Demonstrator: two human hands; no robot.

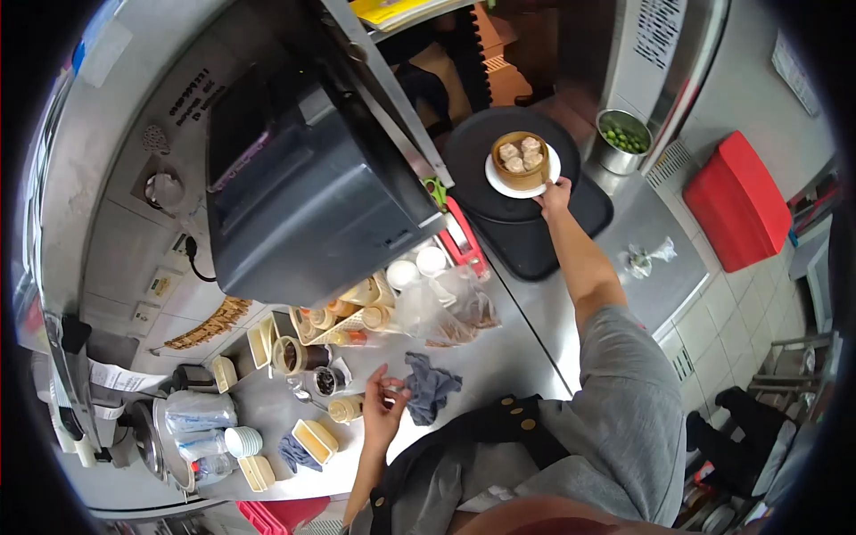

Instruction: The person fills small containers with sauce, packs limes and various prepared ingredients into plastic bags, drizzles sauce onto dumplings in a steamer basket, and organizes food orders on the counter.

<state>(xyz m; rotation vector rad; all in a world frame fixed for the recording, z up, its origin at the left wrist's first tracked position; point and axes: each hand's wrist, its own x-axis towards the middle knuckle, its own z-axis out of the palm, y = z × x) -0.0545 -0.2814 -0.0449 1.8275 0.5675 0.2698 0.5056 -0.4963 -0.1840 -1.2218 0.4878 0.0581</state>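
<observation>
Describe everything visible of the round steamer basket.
The steamer basket is round, shallow and tan, apparently bamboo, with a smooth side wall. It sits upright and uncovered, holding four pale, pleated dumplings. Beneath it is a white plate over a dark round tray. The right hand holds the plate's edge; whether fingers touch the basket is unclear.
</observation>
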